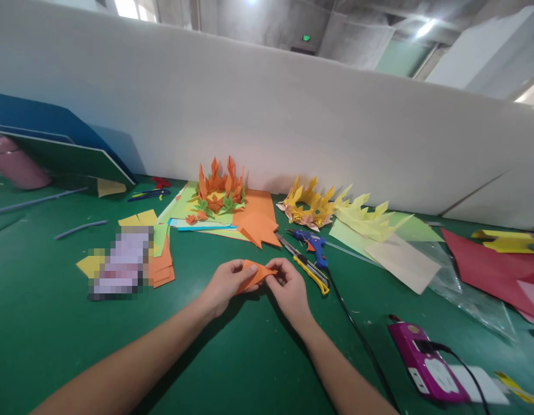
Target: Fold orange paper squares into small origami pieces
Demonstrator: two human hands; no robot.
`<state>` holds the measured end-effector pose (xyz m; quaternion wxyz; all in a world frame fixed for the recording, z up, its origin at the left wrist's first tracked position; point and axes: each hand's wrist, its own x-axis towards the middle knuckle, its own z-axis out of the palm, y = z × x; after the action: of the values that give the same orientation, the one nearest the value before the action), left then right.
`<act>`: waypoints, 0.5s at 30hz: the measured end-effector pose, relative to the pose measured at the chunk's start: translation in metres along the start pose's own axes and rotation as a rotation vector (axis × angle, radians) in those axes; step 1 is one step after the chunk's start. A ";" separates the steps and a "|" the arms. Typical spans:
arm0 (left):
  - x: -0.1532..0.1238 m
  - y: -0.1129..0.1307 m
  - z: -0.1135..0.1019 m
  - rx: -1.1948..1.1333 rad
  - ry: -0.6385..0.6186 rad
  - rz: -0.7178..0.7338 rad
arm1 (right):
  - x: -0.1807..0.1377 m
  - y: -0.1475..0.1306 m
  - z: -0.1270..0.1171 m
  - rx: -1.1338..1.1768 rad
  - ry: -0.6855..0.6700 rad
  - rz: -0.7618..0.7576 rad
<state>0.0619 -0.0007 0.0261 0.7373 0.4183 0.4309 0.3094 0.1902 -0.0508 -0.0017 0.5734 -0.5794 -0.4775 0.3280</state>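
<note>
Orange paper (252, 279): folded, coming to a point on its right, held between both hands over the green table (198, 357). Left hand (226, 283): thumb on top, pinching the paper's broad part. Right hand (289, 291): thumb and forefinger pressed together on the pointed end. Contact of hands with table: cannot tell.

Nearest obstacles: yellow-handled knife (308, 271), blade pointing away to the left, just beyond the right hand; blue glue gun (313, 248) beside it. Its black cord (357, 328) runs down past the right forearm.

Beyond: orange crown (222, 187) upright on paper sheets; yellow crown (308, 204) to its right; pale yellow spiked strip (365, 214) further right.

Left side: pixelated slab (124, 262) partly covering yellow and orange pieces; pink bottle (22, 164) at far left.

Right side: magenta box (427, 360) with a plugged-in lead; red sheets (494, 268). White partition (258, 109) closes off the back.
</note>
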 end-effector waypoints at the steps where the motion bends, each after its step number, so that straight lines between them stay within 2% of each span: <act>1: 0.000 -0.002 0.000 0.005 0.012 0.014 | -0.002 0.000 0.000 0.001 -0.005 0.010; 7: -0.004 -0.008 -0.006 0.065 0.020 0.066 | -0.007 0.001 0.008 -0.028 -0.040 -0.051; 15: -0.002 -0.011 -0.009 0.028 -0.022 0.050 | -0.005 0.001 0.013 -0.322 0.063 -0.399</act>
<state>0.0543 -0.0047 0.0144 0.7280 0.4429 0.4164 0.3170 0.1768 -0.0511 -0.0053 0.5417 -0.5672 -0.6105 0.1100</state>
